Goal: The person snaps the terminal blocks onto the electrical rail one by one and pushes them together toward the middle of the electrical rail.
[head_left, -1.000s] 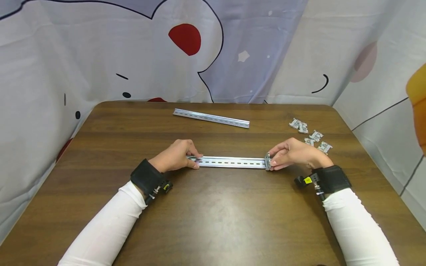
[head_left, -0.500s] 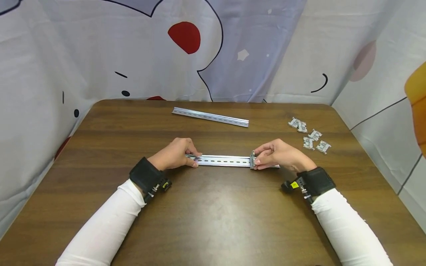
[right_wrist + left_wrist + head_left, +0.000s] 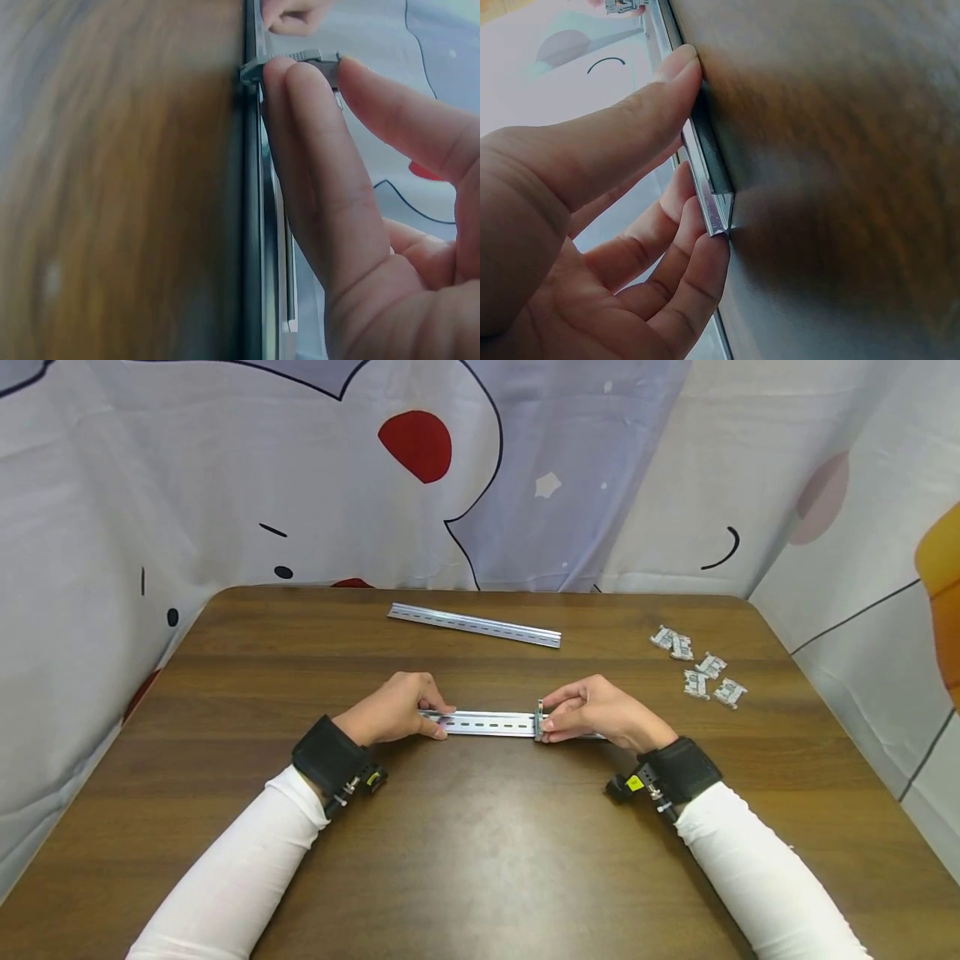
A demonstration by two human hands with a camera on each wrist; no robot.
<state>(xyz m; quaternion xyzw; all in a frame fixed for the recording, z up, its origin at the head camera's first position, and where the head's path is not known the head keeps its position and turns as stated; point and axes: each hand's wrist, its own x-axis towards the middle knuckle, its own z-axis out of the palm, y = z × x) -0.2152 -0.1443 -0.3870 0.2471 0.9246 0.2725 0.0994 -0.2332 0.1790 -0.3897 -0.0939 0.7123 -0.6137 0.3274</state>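
Wooden tabletop [image 3: 480, 860]: right hand [image 3: 611, 717] pinches clip [image 3: 538, 722], now slid inward from metal rail's [image 3: 491, 724] right end; left hand [image 3: 392, 708] pinches rail's left end. Clip seems to run along it fine.

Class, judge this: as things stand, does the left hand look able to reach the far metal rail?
Likely yes, after letting go: the left hand grips the near rail, but between hand and far rail only tabletop shows.
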